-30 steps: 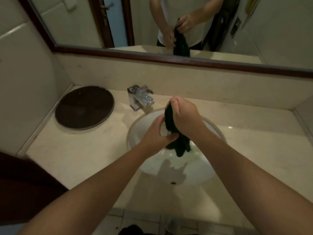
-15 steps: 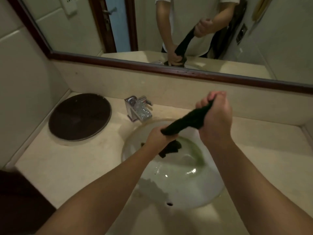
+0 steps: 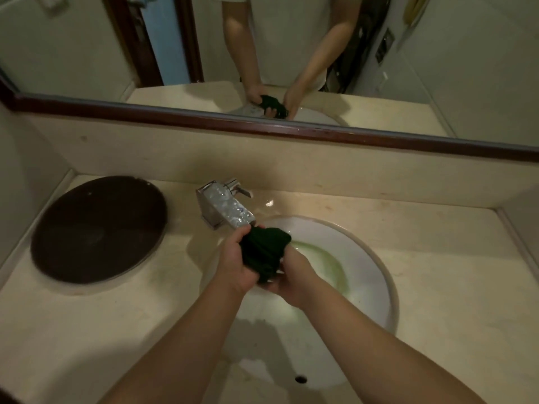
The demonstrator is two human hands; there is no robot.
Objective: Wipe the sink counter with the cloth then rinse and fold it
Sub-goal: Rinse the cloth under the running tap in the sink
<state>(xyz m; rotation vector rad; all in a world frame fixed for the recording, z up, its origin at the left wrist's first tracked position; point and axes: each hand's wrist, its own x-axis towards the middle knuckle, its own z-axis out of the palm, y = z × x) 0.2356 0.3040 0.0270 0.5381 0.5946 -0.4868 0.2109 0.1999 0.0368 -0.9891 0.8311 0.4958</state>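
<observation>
Both hands are bunching the dark green cloth point(image 3: 264, 253) over the sink point(image 3: 376, 275).
The left hand point(image 3: 233, 265) and right hand point(image 3: 293, 277) are clenching it together, just below the faucet point(image 3: 226, 209), near the tabletop's point(image 3: 437, 287) back edge.

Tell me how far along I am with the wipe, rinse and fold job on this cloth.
Wiping looks finished: the cloth is off the counter. Rinsing is in hand: the left hand and right hand hold it bunched over the sink, just below the faucet, with greenish water in the basin. Folding is left; the cloth is a wad.
</observation>
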